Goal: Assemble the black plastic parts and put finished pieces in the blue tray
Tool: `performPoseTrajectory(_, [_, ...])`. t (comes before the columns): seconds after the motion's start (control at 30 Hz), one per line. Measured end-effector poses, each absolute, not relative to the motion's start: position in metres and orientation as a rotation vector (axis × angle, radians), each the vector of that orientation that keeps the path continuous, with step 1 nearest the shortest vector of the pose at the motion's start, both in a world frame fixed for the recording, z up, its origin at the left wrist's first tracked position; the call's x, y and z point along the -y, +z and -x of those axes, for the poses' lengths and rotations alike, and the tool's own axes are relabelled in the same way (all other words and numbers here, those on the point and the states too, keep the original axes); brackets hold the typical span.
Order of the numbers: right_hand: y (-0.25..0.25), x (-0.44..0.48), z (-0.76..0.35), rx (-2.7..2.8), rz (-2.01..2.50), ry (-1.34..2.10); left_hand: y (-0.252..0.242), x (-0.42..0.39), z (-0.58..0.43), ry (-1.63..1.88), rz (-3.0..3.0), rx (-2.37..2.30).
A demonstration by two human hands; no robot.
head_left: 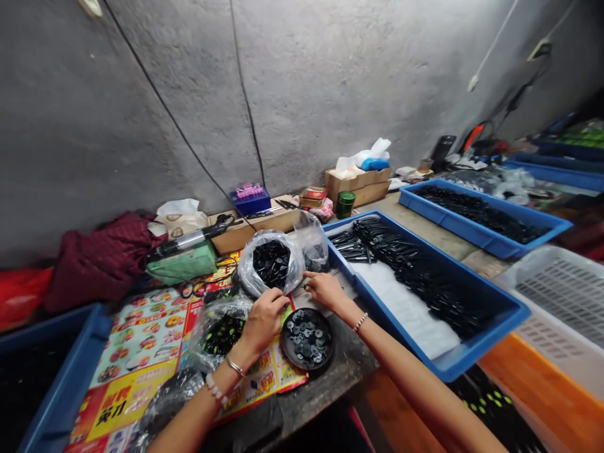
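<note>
Left hand [263,322]: curled, half closed, at rim of clear plastic bag [244,274] of black pieces [271,264]; hold unclear. Right hand [325,290]: fingertips pinched together, any held piece too small to tell. Bag ahead of both hands, nearer left. Round black dish [283,340] of small dark discs [307,336] just beside left hand, below right.

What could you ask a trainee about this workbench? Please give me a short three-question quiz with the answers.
1. Which wrist wears a silver bangle and a beaded bracelet, left or right?
2. True or false: the round black dish sits inside the blue tray.
3. What lies beneath the black pieces in that tray? A: a white sheet; B: a printed poster; C: an orange cloth.

Key: 1. Left, on the left hand. 2. False. 3. A.
</note>
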State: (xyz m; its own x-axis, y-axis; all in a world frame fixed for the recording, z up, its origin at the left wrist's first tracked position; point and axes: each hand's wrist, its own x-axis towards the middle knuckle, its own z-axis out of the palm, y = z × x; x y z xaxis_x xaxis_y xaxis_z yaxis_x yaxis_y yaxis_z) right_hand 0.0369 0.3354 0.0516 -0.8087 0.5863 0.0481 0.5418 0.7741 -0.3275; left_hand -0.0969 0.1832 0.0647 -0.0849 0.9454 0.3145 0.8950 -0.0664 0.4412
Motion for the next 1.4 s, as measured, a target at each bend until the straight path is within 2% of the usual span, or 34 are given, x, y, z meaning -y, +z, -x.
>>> performPoseTrajectory(0.37, [0.037,-0.346,-0.040,2.769,0.936,0.550,0.074,-0.156,0.095,1.281,-1.577,-2.015])
performPoseTrajectory(0.63, [0.043,-0.306,-0.095,2.598,0.668,0.796,0.067,-0.091,0.082,1.309,-0.887,-1.724])
performPoseTrajectory(0.83, [0.029,-0.261,-0.146,2.526,0.584,1.052,0.066,-0.060,0.069,1.194,-0.830,-1.705])
performPoseTrajectory(1.13, [0.027,-0.225,-0.141,2.411,0.578,1.102,0.052,-0.051,0.056,1.260,-0.694,-1.583])
performPoseTrajectory(1.27, [0.031,-0.194,-0.143,2.268,0.565,1.326,0.047,-0.049,0.052,1.260,-0.668,-1.566])
performPoseTrajectory(1.4, [0.023,-0.160,-0.146,2.077,0.736,1.776,0.046,-0.049,0.047,1.246,-0.650,-1.537])
